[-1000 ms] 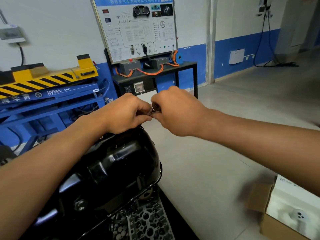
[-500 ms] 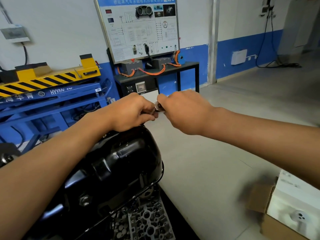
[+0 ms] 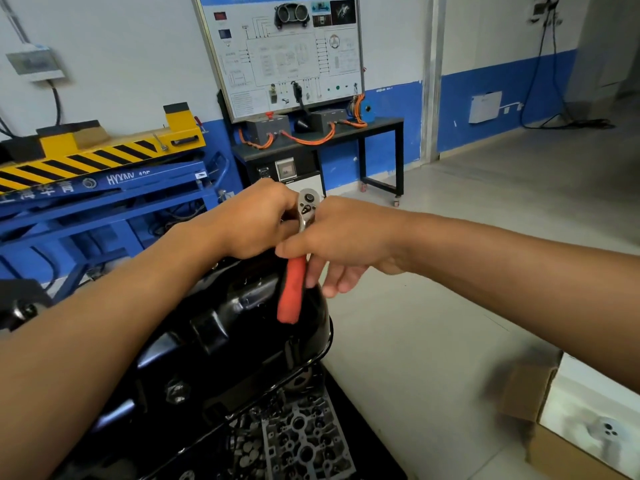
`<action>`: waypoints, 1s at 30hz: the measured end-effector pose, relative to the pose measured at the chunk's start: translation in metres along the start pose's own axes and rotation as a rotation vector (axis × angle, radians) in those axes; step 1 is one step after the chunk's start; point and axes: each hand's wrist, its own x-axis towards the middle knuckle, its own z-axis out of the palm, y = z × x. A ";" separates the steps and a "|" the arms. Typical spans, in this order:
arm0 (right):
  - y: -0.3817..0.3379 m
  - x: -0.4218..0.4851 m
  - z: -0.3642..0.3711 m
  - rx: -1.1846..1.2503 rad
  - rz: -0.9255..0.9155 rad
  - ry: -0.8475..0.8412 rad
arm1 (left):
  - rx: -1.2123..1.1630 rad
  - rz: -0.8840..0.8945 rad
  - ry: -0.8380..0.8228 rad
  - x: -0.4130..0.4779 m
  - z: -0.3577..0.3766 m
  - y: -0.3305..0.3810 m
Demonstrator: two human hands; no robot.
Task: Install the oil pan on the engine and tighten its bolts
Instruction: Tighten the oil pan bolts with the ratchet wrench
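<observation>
The glossy black oil pan [image 3: 214, 341] lies on the engine [image 3: 301, 441], whose grey casting shows below the pan's rim. Above the pan's far end I hold a ratchet wrench [image 3: 306, 204] with a chrome head and a red handle [image 3: 292, 292] that hangs down toward me. My left hand [image 3: 252, 220] is curled against the left side of the wrench's head; what lies under it is hidden. My right hand [image 3: 346, 237] pinches the metal shaft just below the head, thumb across the front, fingers loose behind the red handle.
A blue and yellow lift table [image 3: 104, 168] stands at the left. A training board on a black stand [image 3: 284, 64] is straight ahead by the wall. An open cardboard box [image 3: 571, 427] sits on the floor at lower right. Bare grey floor stretches to the right.
The wrench has turned between my hands: earlier only its metal head showed, now the red handle hangs down in plain view. My right fingers have loosened and spread.
</observation>
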 end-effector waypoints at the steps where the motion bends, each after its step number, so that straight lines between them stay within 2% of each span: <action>1: 0.000 -0.002 -0.001 -0.036 0.010 -0.015 | 0.004 -0.001 -0.002 0.000 0.000 0.000; 3: 0.001 -0.006 -0.007 -0.242 -0.011 -0.026 | 0.034 -0.014 -0.019 0.001 0.001 0.000; 4: 0.002 -0.009 -0.012 -0.439 -0.040 -0.013 | 0.048 -0.020 -0.024 0.003 0.002 -0.001; 6: 0.004 -0.011 -0.024 -0.856 -0.102 0.104 | 0.042 -0.019 -0.027 0.004 0.002 -0.002; 7: 0.007 -0.010 -0.028 -0.971 -0.118 0.196 | 0.030 -0.021 -0.035 0.004 0.002 -0.003; 9: 0.012 -0.005 -0.035 -1.015 -0.147 0.381 | 0.005 -0.019 -0.046 0.003 0.002 -0.002; 12: 0.023 0.013 -0.045 -0.981 -0.216 0.546 | 0.002 -0.014 -0.047 0.004 0.002 -0.001; 17: 0.056 0.026 -0.051 -0.400 -0.360 0.726 | 0.031 -0.020 -0.058 0.008 0.003 -0.005; 20: 0.085 0.025 -0.025 -0.116 -0.394 0.870 | 0.046 0.021 0.000 0.009 0.004 -0.009; 22: 0.101 0.019 0.000 0.081 -0.480 0.951 | 0.061 0.024 0.010 0.011 0.005 -0.012; 25: 0.110 0.002 0.036 0.468 -0.664 0.841 | 0.107 0.035 0.024 0.013 0.007 -0.012; 27: 0.109 -0.005 0.055 0.558 -0.735 0.789 | 0.136 0.056 0.055 0.013 0.008 -0.009; 30: 0.105 -0.001 0.070 0.670 -0.754 0.837 | 0.159 0.031 0.079 0.010 0.009 -0.004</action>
